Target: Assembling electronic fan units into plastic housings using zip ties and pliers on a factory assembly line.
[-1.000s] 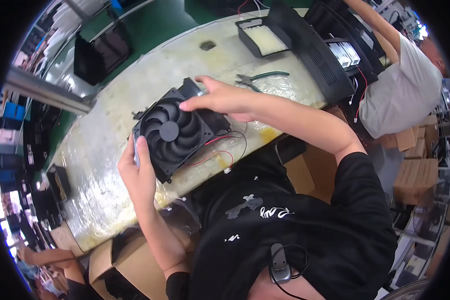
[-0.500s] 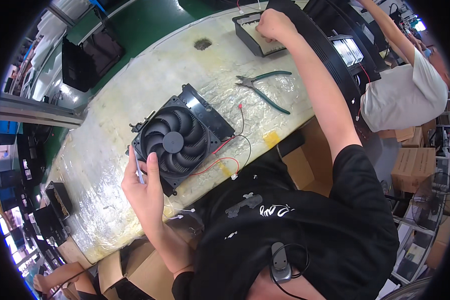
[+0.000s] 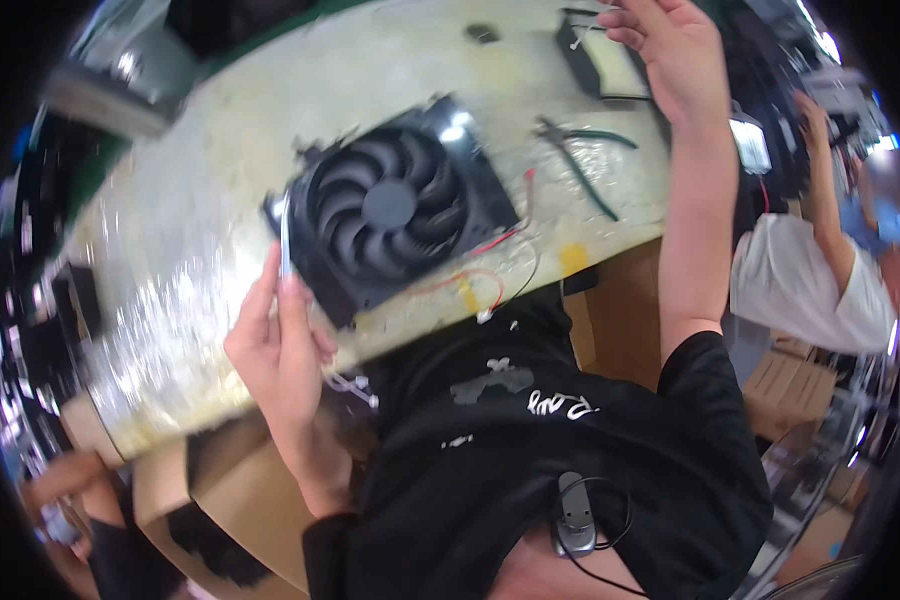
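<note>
My left hand pinches a slim pale metal tool, its kind unclear, which points up beside the fan's left corner. Next to it, a black cooling fan in a square frame lies on the bench, blades facing up. Red and black wires trail from its right side, ending in small connectors. At the upper right my right hand is raised with bent fingers, closed on a thin white strip with a small end; blur hides its exact kind. Just below that hand stands a black tray of pale pieces.
Green-handled cutters lie between fan and tray on the plastic-covered bench. Open cardboard boxes sit below its front edge. A black part rests at the left end. Other people are at the right and lower left.
My right hand has lifted out of the tray and now holds a thin white strip. The left hand keeps the slim tool, now more upright. The whole view has shifted.
</note>
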Action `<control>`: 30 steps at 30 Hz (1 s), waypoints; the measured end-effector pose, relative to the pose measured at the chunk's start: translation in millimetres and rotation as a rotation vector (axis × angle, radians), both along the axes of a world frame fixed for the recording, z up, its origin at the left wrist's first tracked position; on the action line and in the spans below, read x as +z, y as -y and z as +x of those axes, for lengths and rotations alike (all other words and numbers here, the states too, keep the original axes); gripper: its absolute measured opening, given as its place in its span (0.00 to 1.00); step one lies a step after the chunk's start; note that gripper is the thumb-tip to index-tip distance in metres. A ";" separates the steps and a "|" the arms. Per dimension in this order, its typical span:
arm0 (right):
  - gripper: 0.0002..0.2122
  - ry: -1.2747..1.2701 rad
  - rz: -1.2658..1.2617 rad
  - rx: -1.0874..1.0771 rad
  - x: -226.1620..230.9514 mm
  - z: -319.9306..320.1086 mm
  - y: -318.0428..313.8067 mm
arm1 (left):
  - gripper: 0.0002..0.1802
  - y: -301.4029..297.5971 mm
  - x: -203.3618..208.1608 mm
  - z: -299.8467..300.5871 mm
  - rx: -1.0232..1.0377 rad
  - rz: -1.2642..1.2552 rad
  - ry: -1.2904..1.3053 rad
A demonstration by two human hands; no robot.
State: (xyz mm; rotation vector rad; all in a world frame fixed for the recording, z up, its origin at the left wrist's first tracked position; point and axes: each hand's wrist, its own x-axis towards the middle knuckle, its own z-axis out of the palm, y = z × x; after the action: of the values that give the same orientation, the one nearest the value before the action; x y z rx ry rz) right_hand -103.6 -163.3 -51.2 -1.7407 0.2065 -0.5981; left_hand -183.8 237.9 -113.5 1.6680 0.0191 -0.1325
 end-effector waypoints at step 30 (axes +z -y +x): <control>0.12 0.313 -0.221 0.772 -33.6 -60.6 -219.1 | 0.16 26.6 10.9 -3.1 -0.160 -1.435 -0.518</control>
State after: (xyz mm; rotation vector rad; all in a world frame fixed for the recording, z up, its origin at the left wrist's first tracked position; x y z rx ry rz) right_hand -164.2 55.9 -84.8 -1.7353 -0.7465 -0.3118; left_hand -186.9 211.2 -102.7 0.1725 0.1448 -0.5474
